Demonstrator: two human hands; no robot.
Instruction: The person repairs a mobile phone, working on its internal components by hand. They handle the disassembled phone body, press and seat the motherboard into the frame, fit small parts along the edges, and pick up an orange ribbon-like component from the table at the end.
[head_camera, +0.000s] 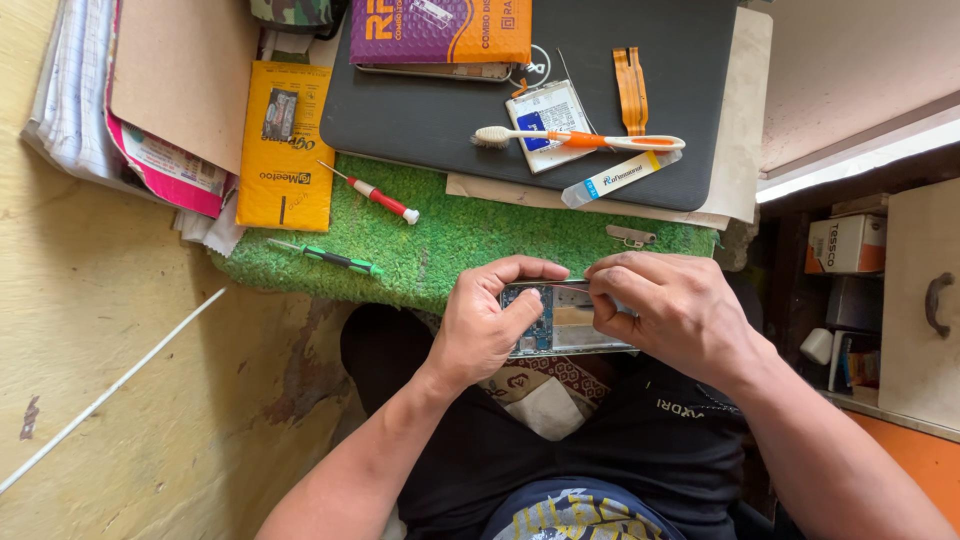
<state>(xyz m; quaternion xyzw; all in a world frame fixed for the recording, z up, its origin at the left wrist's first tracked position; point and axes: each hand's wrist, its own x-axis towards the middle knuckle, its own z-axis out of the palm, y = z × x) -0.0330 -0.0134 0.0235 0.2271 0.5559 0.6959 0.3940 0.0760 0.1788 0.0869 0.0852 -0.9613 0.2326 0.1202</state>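
Observation:
Both my hands hold an opened phone (562, 325) with its back off, showing a blue circuit board and a metal frame, just above my lap. My left hand (490, 320) grips its left end, thumb on the board. My right hand (665, 305) covers its right end, fingers pinched at the top edge. What the fingertips pinch is hidden.
A green fuzzy mat (440, 235) holds a red screwdriver (380, 198), a green screwdriver (330, 258) and a small metal part (630, 236). Behind lies a dark pad (420, 110) with a toothbrush (580, 140), a battery (545, 118), orange flex cables (630, 88) and a glue tube (620, 178). Yellow packet (285, 145) at left.

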